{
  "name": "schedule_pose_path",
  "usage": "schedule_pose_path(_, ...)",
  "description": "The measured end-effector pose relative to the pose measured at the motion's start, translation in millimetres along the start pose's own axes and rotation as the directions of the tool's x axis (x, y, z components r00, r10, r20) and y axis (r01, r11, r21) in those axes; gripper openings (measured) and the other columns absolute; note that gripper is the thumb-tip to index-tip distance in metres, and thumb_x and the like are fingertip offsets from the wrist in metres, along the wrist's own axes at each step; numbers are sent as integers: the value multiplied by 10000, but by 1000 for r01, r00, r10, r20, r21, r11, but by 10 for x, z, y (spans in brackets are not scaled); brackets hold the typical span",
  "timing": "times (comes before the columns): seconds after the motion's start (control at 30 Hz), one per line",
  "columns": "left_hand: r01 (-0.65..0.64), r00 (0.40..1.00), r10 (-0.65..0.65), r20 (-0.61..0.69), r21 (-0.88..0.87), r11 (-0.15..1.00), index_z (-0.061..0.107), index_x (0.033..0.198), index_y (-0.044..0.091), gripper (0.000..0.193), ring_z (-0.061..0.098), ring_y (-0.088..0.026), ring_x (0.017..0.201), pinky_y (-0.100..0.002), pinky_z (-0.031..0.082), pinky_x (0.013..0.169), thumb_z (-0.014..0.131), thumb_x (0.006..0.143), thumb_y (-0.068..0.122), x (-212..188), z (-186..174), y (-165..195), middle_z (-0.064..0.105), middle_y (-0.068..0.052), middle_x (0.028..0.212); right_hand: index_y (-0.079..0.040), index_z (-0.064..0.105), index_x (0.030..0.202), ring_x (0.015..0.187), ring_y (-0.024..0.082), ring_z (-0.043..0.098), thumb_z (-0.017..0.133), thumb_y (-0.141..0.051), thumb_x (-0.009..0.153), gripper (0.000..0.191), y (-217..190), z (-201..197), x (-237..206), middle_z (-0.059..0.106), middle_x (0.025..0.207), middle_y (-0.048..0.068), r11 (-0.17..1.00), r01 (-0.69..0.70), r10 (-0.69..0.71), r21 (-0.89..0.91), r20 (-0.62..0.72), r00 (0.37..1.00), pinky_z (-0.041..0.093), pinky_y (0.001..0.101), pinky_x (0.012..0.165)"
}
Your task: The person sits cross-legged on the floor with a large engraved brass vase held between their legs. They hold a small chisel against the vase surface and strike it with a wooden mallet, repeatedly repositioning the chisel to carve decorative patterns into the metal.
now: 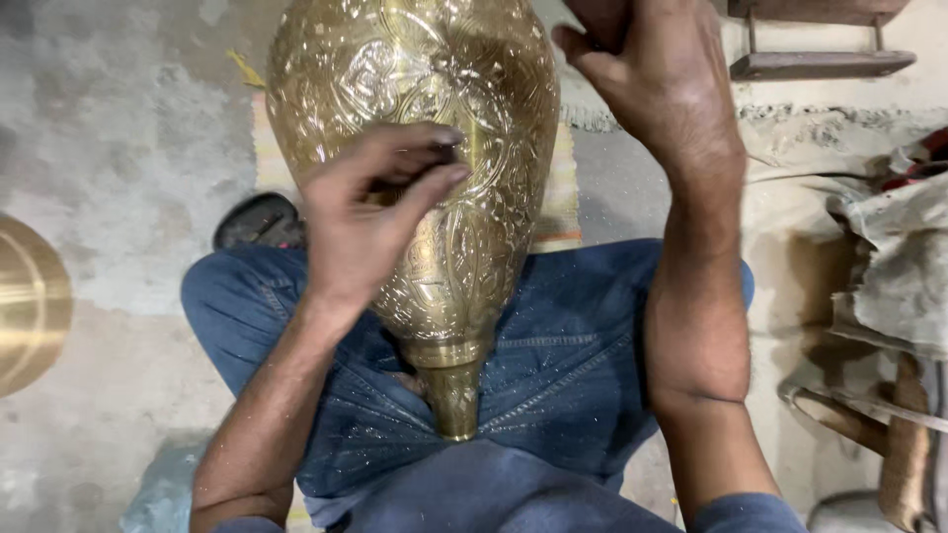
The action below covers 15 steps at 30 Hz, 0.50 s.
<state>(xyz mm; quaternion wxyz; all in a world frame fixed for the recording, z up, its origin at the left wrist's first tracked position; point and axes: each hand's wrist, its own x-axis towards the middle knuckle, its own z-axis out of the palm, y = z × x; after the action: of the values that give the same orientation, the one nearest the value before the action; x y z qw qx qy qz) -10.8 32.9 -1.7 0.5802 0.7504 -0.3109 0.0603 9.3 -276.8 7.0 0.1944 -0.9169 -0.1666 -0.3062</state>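
Observation:
A large engraved brass vase (464, 89) lies across my lap, its narrow neck (454, 395) pointing toward me. My left hand (370, 212) rests on the vase's patterned belly, fingers pinched on a small dark tool (446, 156) pressed against the metal. My right hand (657, 74) is raised at the upper right, beside the vase's wide end, fingers curled; what it holds is cut off by the frame's top edge. I sit cross-legged in blue jeans (563, 355).
A round brass piece (30, 301) lies on the concrete floor at the far left. A striped mat (561, 197) lies under the vase. A wooden stool (820, 64) stands at the upper right, crumpled cloth (904, 257) and wooden pieces at the right.

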Motion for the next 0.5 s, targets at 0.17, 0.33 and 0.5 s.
schedule_pose_path(0.17,-47,997,29,76,256,966,702,1269,65,316,786,-198,948,-292,685,780,798,971,106,65,80,127,767,-141,1136,-11,585,1216,950,293,698,815,-5,953,349,-386,-189,124,696,1080,136,995,47,-51,86,37,998,568,434,822)
schedule_pose_path(0.33,77,997,-79,12,139,987,684,1287,74,293,804,-178,980,-293,711,827,770,1014,140,-23,89,80,776,-102,1130,-59,626,1291,963,300,651,870,-99,824,528,-607,-226,-18,709,1070,119,998,26,-22,-50,63,998,470,456,808)
schedule_pose_path(0.5,-56,998,50,32,258,965,709,1214,47,227,801,-198,966,-290,704,780,788,1014,120,-68,70,-33,779,-139,1126,-138,648,1304,982,190,615,872,-190,984,394,-601,-185,-76,706,1060,-4,997,-53,59,-50,115,992,417,403,869)
